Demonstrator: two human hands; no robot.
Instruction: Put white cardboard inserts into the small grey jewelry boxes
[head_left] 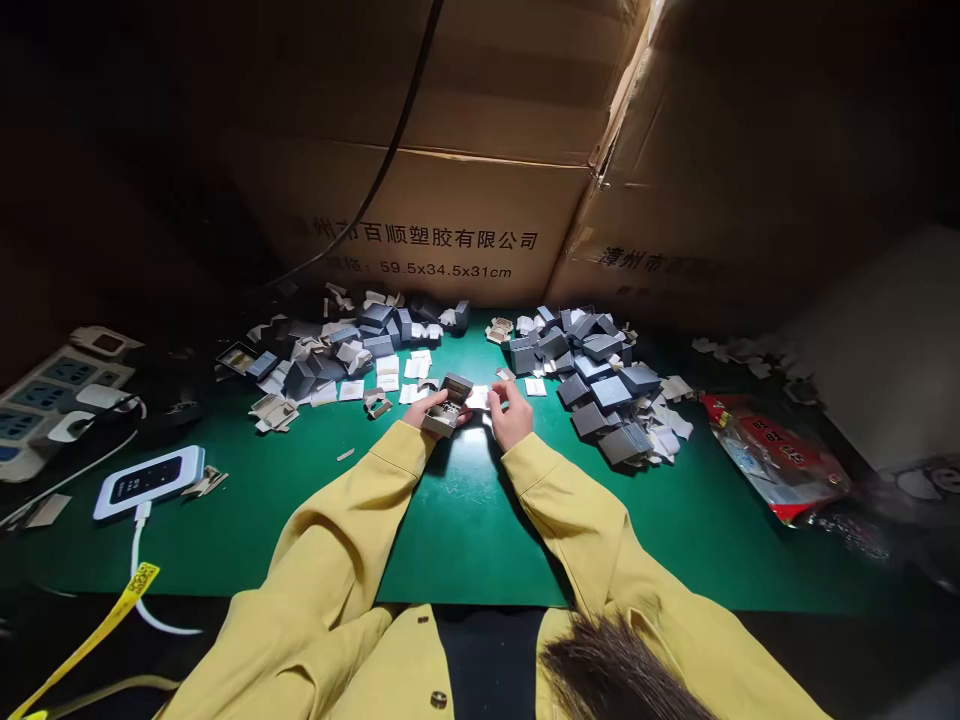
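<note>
My left hand (429,408) holds a small grey hinged box (448,402) with its lid up, above the green mat (450,510). My right hand (510,412) pinches a small white card (478,397) right beside the open box. Both arms wear yellow sleeves. A heap of grey boxes and white cards (352,350) lies to the far left of my hands. A second heap of shut grey boxes (600,385) lies to the right.
Large cardboard cartons (465,210) wall off the back of the mat. A white device on a cable (148,482) and a power strip (52,385) lie at the left. A red plastic packet (776,455) lies at the right.
</note>
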